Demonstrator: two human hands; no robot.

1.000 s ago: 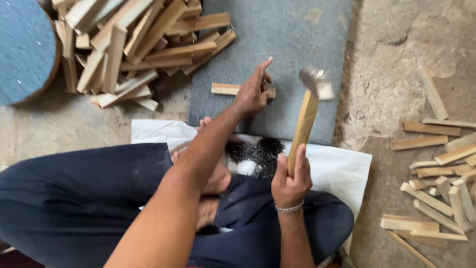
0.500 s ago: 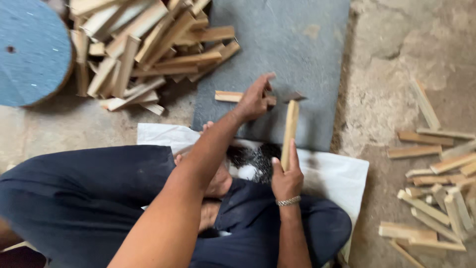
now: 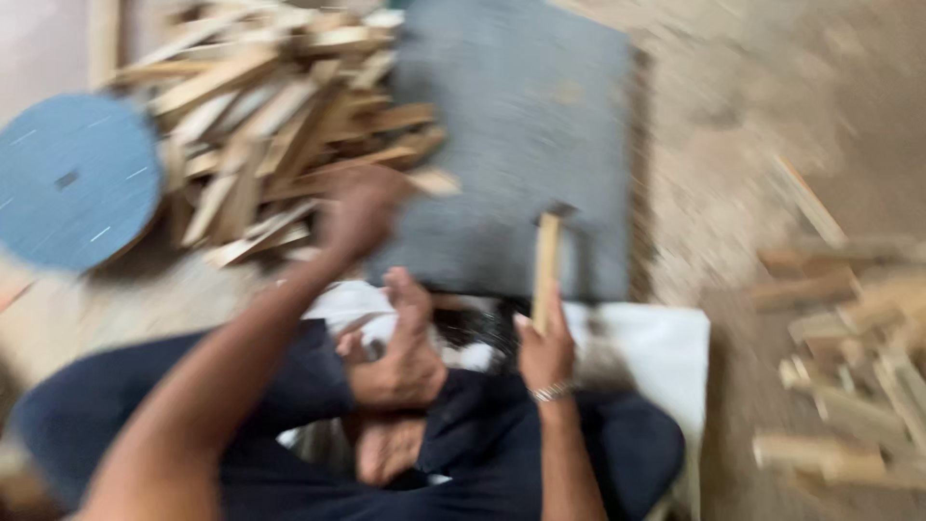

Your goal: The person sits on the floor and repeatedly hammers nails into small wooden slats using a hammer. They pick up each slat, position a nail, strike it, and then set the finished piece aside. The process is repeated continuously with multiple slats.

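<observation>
Sat cross-legged on the floor, dark blue trousers (image 3: 145, 434) soft and creased, a bare foot (image 3: 400, 352) tucked up between the knees. Spread beneath the legs, a white sheet (image 3: 656, 347), smooth and flat, with a dark tangle of small bits (image 3: 477, 328) heaped on it, too blurred to tell more.

Right hand (image 3: 545, 352), a thin metal bangle at the wrist, grip wrapped firm round the lower end of a hammer (image 3: 547, 260): pale wooden handle, straight and upright, small dark head touching the slab. Left hand (image 3: 362, 212), stretched out over the near edge of the wood pile, smeared by motion; grip open or closed, cannot tell, nor whether anything was held.

Ahead of the sheet, a grey slab (image 3: 521, 125), rectangular, matt and faintly rough, lying flat on the floor. Left of it, the wood pile (image 3: 280, 125): short flat offcuts, pale to tan, stacked every way, one slat end reaching onto the slab. Further left, a blue disc (image 3: 77, 193), round and flat with a small dark slot near the middle. To the right, more offcuts (image 3: 849, 367) scattered loosely over dusty, gritty concrete floor (image 3: 733, 116).
</observation>
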